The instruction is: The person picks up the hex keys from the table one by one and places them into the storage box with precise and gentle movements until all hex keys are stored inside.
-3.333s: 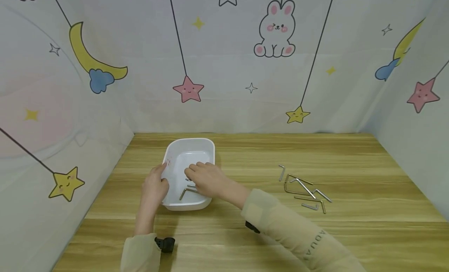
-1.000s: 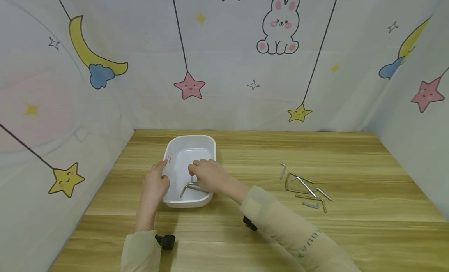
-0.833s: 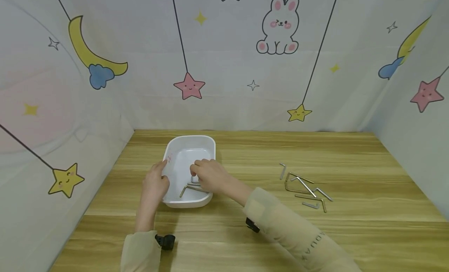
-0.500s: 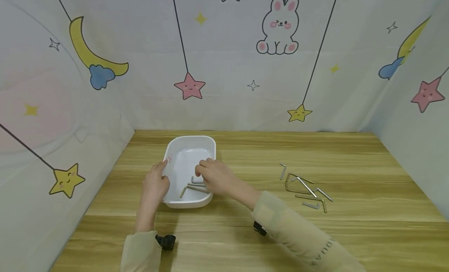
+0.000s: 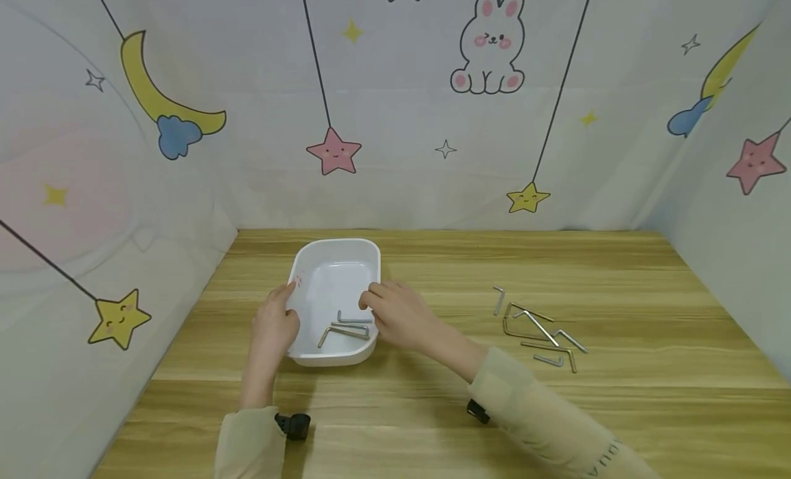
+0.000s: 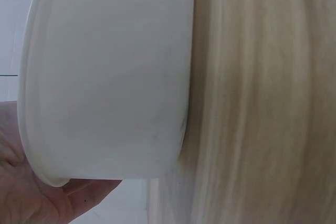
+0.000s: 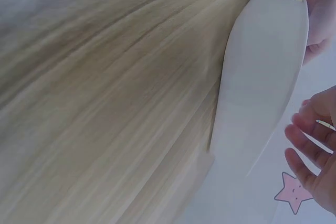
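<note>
My left hand grips the left rim of a white tray. In the left wrist view, the tray wall fills much of the picture, with part of the left hand at its edge. A silver hex key, a second silver hex key and a brass hex key lie inside, near the tray's front end. Over the right rim is my right hand. Seen from the right wrist, that hand has loosely bent fingers with nothing between them, apart from the tray wall.
Right of the tray, several silver and brass hex keys lie loosely on the wooden table, among them a small silver one set apart at the back and a brass one in front. A cloth backdrop with printed stars stands behind.
My right hand has drawn back rightward from the tray's middle to its right rim, leaving the silver hex key lying in full view. The left hand has stayed on the rim.
</note>
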The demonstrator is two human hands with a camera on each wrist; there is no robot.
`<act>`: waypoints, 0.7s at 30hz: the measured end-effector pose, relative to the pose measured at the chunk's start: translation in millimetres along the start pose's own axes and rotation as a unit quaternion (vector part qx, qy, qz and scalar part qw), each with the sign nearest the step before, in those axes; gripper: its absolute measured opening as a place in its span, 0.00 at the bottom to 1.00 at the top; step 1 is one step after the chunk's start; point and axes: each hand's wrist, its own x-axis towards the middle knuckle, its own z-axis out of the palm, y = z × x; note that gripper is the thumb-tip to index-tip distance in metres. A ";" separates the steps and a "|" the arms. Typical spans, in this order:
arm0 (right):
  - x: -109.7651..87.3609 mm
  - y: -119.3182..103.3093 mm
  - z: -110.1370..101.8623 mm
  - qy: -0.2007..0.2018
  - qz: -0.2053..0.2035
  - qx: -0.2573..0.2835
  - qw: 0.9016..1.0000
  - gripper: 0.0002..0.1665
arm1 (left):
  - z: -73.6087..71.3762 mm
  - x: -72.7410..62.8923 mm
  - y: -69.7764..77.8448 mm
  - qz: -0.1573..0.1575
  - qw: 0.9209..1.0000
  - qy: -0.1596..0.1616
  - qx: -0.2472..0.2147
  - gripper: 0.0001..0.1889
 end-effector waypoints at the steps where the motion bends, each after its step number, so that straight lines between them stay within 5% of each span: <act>1: -2.6 0.8 -0.9 0.003 0.003 0.004 1.000 0.12 | 0.1 0.1 0.0 0.000 1.000 0.000 0.000 0.31; 8: -17.8 5.2 -5.2 0.044 0.026 0.048 0.998 0.10 | 0.6 0.3 -0.6 0.000 1.000 -0.001 0.002 0.31; 21: -44.5 10.9 -14.0 0.080 0.026 0.031 0.996 0.11 | -0.5 -1.3 0.8 0.006 1.000 0.002 0.000 0.31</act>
